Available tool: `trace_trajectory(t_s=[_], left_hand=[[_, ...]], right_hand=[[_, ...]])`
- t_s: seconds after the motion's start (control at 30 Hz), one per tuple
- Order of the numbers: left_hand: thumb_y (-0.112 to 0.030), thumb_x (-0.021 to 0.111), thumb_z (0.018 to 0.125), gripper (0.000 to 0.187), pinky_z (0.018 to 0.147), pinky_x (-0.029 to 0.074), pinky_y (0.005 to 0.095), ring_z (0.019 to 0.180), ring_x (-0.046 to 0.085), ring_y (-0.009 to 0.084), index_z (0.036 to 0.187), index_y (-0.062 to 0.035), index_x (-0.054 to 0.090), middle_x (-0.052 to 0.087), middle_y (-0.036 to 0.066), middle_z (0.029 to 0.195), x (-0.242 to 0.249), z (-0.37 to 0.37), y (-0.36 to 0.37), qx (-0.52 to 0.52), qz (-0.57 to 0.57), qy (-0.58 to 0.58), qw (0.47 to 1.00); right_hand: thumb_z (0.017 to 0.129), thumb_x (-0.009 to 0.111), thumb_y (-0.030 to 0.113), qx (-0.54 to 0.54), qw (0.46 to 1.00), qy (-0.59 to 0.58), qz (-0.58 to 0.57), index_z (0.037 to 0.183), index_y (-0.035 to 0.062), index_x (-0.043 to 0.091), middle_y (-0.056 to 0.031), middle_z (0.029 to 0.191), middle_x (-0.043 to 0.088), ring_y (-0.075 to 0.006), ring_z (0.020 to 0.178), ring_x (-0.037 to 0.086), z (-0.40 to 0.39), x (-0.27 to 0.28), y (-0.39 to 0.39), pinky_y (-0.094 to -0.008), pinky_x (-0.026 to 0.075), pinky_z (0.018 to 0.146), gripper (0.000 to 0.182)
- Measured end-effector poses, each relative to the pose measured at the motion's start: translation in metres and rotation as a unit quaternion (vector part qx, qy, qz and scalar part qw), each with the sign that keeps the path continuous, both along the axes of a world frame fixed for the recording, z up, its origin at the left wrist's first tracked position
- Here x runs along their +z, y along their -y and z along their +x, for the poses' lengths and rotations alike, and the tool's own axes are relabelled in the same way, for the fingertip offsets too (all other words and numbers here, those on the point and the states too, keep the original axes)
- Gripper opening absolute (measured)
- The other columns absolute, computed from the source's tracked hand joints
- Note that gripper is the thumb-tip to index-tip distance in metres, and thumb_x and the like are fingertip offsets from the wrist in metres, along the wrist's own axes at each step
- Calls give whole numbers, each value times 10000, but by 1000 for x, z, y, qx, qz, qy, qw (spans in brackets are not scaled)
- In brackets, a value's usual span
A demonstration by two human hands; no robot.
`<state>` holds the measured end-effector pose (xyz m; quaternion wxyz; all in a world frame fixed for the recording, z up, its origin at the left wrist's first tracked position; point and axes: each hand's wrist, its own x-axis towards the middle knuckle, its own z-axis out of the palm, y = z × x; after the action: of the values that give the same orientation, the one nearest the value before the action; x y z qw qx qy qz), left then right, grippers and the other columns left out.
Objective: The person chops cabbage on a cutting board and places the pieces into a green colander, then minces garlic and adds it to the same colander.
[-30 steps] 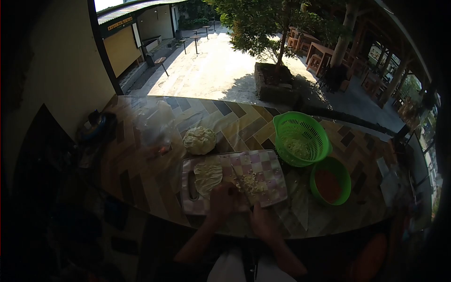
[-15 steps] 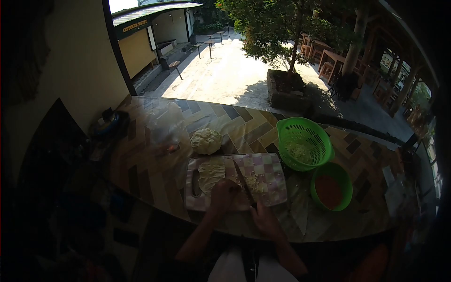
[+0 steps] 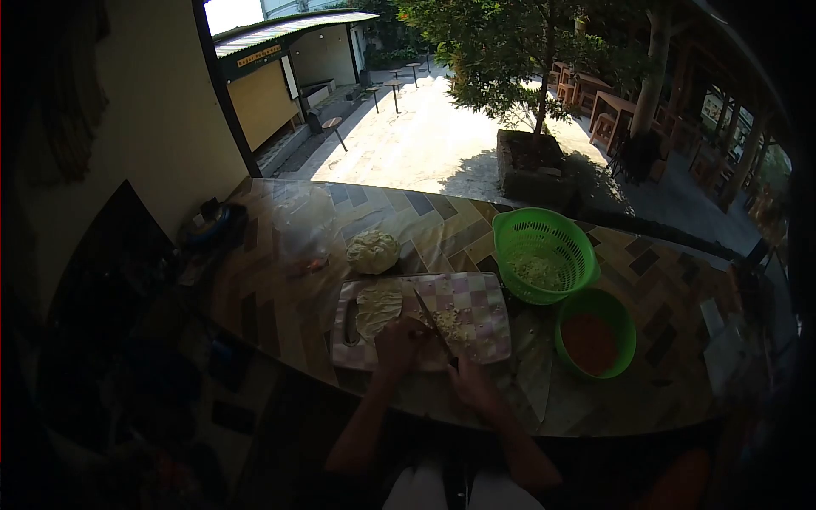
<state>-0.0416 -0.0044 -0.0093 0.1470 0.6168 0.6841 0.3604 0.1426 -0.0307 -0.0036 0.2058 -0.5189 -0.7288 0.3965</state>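
A checkered cutting board (image 3: 480, 340) lies on the table below me. My right hand (image 3: 469, 380) is closed round the handle of a knife (image 3: 434, 325), whose blade points up and left over the board. Close to the blade's left side, my left hand (image 3: 399, 342) rests on the board with fingers bent; what is under them is too dark to make out. A pale flat leaf (image 3: 378, 308) lies just above my left hand. Small chopped bits (image 3: 455, 325) are scattered right of the blade. A round cabbage (image 3: 373, 252) sits behind the board.
At the right stands a green colander (image 3: 544, 255) with shredded pieces inside. A green bowl (image 3: 596, 344) with reddish contents is in front of it. Clear plastic (image 3: 304, 223) lies at the back left. Beyond the table are a paved yard and a tree (image 3: 541, 68).
The whole view has shifted slightly. Both hands stay at the board, with the knife still in my right hand and the blade beside my left fingers.
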Motion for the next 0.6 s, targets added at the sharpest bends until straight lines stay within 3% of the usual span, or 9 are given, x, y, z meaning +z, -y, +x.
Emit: trace_trajectory(t_s=[0.1, 0.3, 0.4, 0.43, 0.53, 0.6], left_hand=[[-237, 722, 741, 137, 706, 524, 389, 762, 669, 256, 850, -157, 744, 691, 61, 843, 2, 0, 0, -17, 9, -3, 1000], [-244, 716, 738, 149, 713, 525, 397, 781, 672, 266, 855, -155, 739, 694, 69, 839, 0, -4, -3, -24, 12, -12, 1000], [-247, 711, 745, 138, 720, 528, 393, 799, 676, 269, 841, -154, 742, 697, 78, 843, 1, -4, -4, -20, -19, 4, 1000], [-249, 710, 747, 139, 720, 528, 395, 801, 676, 271, 839, -150, 742, 696, 83, 842, 1, -3, -4, -16, -23, 13, 1000], [-247, 704, 755, 144, 718, 525, 402, 803, 674, 280, 836, -135, 742, 694, 100, 835, 2, -4, -2, -13, -19, 28, 999], [-239, 698, 761, 147, 717, 523, 408, 799, 671, 288, 839, -121, 740, 691, 113, 828, 1, -5, -1, -25, 2, 26, 999]], right_hand=[[944, 486, 220, -9, 998, 55, -39, 1155, -52, 418, -330, 949, 602, -498, 927, 575, -7, 5, 3, -540, 458, 782, 351], [939, 455, 233, -23, 984, 175, -23, 1164, -52, 419, -329, 987, 603, -480, 949, 590, -33, 11, -4, -525, 467, 805, 365], [934, 469, 228, 20, 995, 96, -18, 1122, -51, 457, -315, 996, 602, -464, 975, 584, -17, -9, -23, -512, 462, 805, 337], [932, 480, 214, 34, 994, 102, -38, 1076, -48, 489, -300, 984, 601, -452, 992, 575, -9, 21, -22, -503, 455, 807, 300], [934, 493, 220, 50, 997, 48, -32, 1069, -44, 489, -290, 959, 600, -452, 984, 571, 11, 26, -14, -508, 450, 793, 297], [940, 486, 226, 25, 995, 72, -68, 1132, -55, 442, -317, 990, 596, -470, 992, 565, 7, 27, -2, -531, 451, 809, 343]])
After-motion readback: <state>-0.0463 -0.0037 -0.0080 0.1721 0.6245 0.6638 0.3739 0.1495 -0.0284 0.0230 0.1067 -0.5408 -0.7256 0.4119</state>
